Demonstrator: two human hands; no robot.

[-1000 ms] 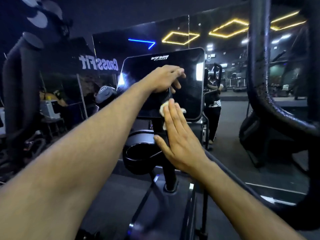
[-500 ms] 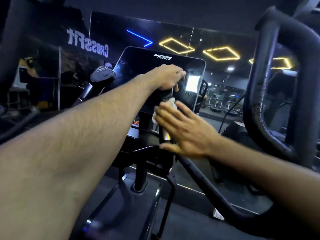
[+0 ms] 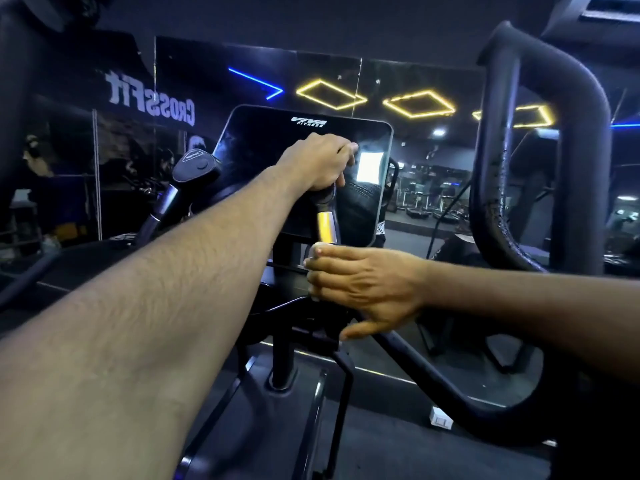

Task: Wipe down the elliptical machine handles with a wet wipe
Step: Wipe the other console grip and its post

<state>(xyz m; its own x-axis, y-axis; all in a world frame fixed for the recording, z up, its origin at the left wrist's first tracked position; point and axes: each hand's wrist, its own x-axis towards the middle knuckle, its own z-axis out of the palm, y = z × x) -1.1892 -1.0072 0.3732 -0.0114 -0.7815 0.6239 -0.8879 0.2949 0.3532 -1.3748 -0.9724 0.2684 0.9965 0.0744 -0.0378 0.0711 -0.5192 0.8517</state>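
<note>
My left hand (image 3: pixel 318 161) is closed around the top of the inner right handle (image 3: pixel 327 226), in front of the console. A short stretch of the handle's shiny sensor strip shows below that hand. My right hand (image 3: pixel 363 282) wraps the same handle lower down, fingers curled around it. Only a small white edge of the wet wipe (image 3: pixel 312 252) shows at the fingertips; the rest is hidden under the palm. The inner left handle (image 3: pixel 196 166) stands untouched to the left.
The dark console screen (image 3: pixel 270 150) stands behind both hands. A thick black moving arm handle (image 3: pixel 571 140) loops up at the right. A mirror wall (image 3: pixel 415 168) lies ahead. The console post (image 3: pixel 282 358) drops to the machine base.
My right hand has slid down the handle with the wipe, from just under my left hand to well below it, and curled around it. My left hand has kept its grip.
</note>
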